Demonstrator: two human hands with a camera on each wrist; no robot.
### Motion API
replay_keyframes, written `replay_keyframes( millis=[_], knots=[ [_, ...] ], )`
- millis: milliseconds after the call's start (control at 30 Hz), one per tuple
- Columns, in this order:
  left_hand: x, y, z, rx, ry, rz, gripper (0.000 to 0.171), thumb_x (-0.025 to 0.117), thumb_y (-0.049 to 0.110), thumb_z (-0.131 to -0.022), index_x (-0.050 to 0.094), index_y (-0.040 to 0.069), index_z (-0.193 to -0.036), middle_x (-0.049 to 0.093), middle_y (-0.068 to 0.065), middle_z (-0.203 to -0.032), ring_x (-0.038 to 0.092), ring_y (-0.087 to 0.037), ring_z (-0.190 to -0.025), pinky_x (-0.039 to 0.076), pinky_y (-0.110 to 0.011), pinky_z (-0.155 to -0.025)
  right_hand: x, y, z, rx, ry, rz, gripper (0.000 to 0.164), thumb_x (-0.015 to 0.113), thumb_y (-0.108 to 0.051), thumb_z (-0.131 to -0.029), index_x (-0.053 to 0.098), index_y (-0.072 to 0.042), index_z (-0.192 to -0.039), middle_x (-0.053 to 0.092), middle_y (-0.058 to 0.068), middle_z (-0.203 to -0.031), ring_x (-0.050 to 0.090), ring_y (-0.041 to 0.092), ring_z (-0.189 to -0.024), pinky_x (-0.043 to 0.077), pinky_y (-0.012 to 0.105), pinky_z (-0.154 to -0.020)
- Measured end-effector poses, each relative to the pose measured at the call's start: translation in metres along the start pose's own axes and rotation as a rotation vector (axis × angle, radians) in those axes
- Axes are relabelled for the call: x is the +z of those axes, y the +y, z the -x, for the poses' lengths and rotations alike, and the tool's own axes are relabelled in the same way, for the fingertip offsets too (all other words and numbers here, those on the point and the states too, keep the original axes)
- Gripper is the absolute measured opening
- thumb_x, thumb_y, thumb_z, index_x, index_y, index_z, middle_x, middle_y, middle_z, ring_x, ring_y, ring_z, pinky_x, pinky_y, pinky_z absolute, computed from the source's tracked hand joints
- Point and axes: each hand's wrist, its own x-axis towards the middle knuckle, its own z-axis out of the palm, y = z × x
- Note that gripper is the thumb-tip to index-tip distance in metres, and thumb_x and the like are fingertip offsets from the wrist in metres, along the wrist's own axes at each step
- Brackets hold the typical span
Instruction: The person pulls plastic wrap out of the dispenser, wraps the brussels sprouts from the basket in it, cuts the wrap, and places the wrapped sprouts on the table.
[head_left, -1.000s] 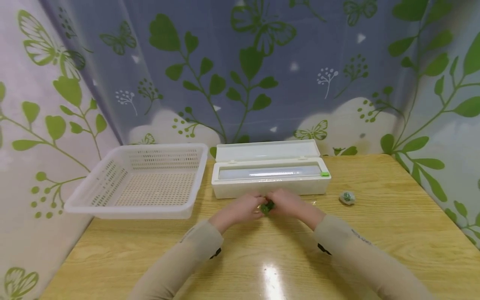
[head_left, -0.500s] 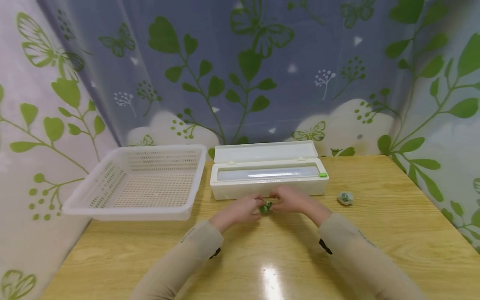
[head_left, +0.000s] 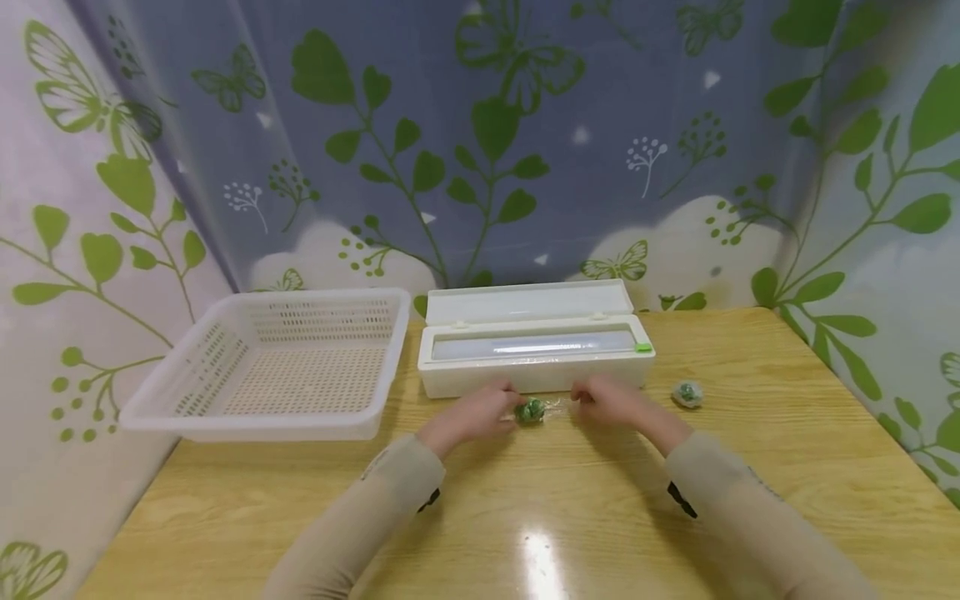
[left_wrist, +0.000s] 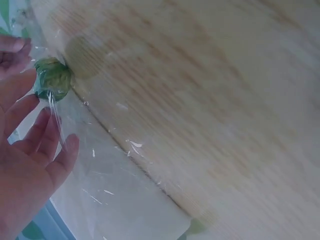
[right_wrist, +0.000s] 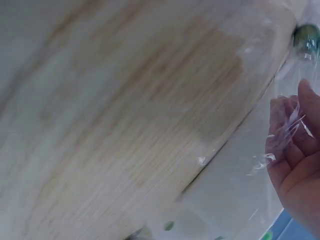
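A small green leafy-looking bundle in clear plastic wrap lies on the table just in front of a long white box. My left hand holds it at its left side, fingertips touching the wrapped green; its other fingers are bent loosely in the left wrist view. Between the bundle and my right hand stretches a twisted tail of plastic wrap. The right fingers pinch the gathered film, apart from the green itself.
The white plastic wrap box stands with its lid raised, a film roll inside and a green cutter tab at right. A white slotted basket is at left. Another wrapped green bundle lies at right.
My right hand has moved away to the right from the bundle, drawing the film out into a twisted tail. My left hand has stayed beside the bundle.
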Motion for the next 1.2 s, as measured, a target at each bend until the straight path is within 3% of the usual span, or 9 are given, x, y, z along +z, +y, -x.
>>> replay_keyframes(
  millis=[133,267,467,633,767,867,967,1067,1200],
  knots=[
    [-0.001,-0.001,-0.001,-0.01,0.019,-0.008,0.038,0.063,0.015,-0.082,0.056,0.002,-0.117,0.051,-0.008,-0.101,0.048,-0.016,-0.09,0.042,-0.025,-0.078,-0.006,0.009,0.0,0.077,0.012,-0.113,0.009,0.061,-0.005,-0.081,0.06,0.0,-0.074,0.054,0.0,-0.064,0.046,0.011,-0.058,0.04,0.027,-0.053],
    [-0.003,-0.002,0.0,-0.019,0.022,-0.012,0.035,0.064,0.015,-0.082,0.058,0.003,-0.114,0.05,-0.005,-0.098,0.046,-0.014,-0.086,0.042,-0.024,-0.074,-0.01,0.01,0.0,0.162,0.008,-0.111,0.015,0.062,-0.009,-0.082,0.06,-0.003,-0.068,0.049,-0.002,-0.058,0.038,0.009,-0.052,0.035,0.025,-0.049],
    [-0.006,-0.003,-0.002,-0.032,0.003,0.021,0.036,0.063,0.015,-0.083,0.057,0.006,-0.117,0.047,-0.002,-0.089,0.041,-0.012,-0.076,0.038,-0.023,-0.066,-0.006,0.007,-0.001,0.292,0.026,-0.018,0.026,0.069,-0.018,-0.076,0.053,-0.008,-0.057,0.046,-0.003,-0.052,0.038,0.01,-0.048,0.034,0.026,-0.046],
    [-0.006,-0.007,-0.002,-0.012,-0.015,0.042,0.037,0.062,0.014,-0.083,0.056,0.009,-0.119,0.049,-0.002,-0.089,0.045,-0.011,-0.078,0.04,-0.022,-0.068,0.0,0.005,-0.001,0.386,-0.007,0.121,0.042,0.073,-0.031,-0.071,0.041,-0.013,-0.049,0.037,-0.004,-0.046,0.032,0.011,-0.045,0.029,0.025,-0.043],
    [-0.006,-0.011,-0.002,0.016,-0.023,0.041,0.04,0.062,0.013,-0.082,0.054,0.011,-0.121,0.052,-0.003,-0.091,0.048,-0.012,-0.081,0.043,-0.022,-0.07,0.003,0.003,-0.001,0.399,-0.028,0.231,0.04,0.071,-0.038,-0.072,0.045,-0.013,-0.053,0.043,-0.001,-0.053,0.038,0.015,-0.05,0.033,0.029,-0.044],
    [-0.004,-0.014,-0.002,0.033,-0.024,0.045,0.041,0.062,0.013,-0.082,0.054,0.012,-0.122,0.052,-0.003,-0.091,0.048,-0.012,-0.081,0.043,-0.022,-0.07,0.005,0.005,0.0,0.385,-0.016,0.242,0.039,0.07,-0.04,-0.072,0.048,-0.012,-0.054,0.045,-0.001,-0.054,0.04,0.015,-0.051,0.034,0.03,-0.046],
    [-0.002,-0.015,-0.001,0.042,-0.026,0.04,0.041,0.061,0.014,-0.083,0.053,0.012,-0.123,0.053,-0.003,-0.092,0.048,-0.012,-0.082,0.043,-0.023,-0.072,0.005,0.008,0.004,0.343,-0.025,0.156,0.044,0.069,-0.04,-0.073,0.043,-0.015,-0.049,0.037,-0.006,-0.046,0.031,0.01,-0.045,0.028,0.025,-0.043],
    [-0.001,-0.016,0.001,0.041,-0.03,0.041,0.04,0.061,0.014,-0.083,0.053,0.011,-0.122,0.055,-0.004,-0.093,0.049,-0.013,-0.083,0.043,-0.025,-0.073,0.002,0.013,0.009,0.302,-0.062,-0.006,0.048,0.067,-0.037,-0.076,0.037,-0.016,-0.046,0.027,-0.01,-0.041,0.022,0.006,-0.041,0.021,0.022,-0.042],
    [-0.002,-0.015,0.003,0.025,-0.037,0.048,0.04,0.06,0.014,-0.084,0.052,0.012,-0.123,0.056,-0.005,-0.094,0.05,-0.014,-0.084,0.044,-0.026,-0.073,-0.006,0.02,0.016,0.258,-0.094,-0.186,0.035,0.066,-0.022,-0.08,0.051,-0.009,-0.051,0.039,-0.007,-0.045,0.029,0.006,-0.042,0.027,0.022,-0.042]
  ],
)
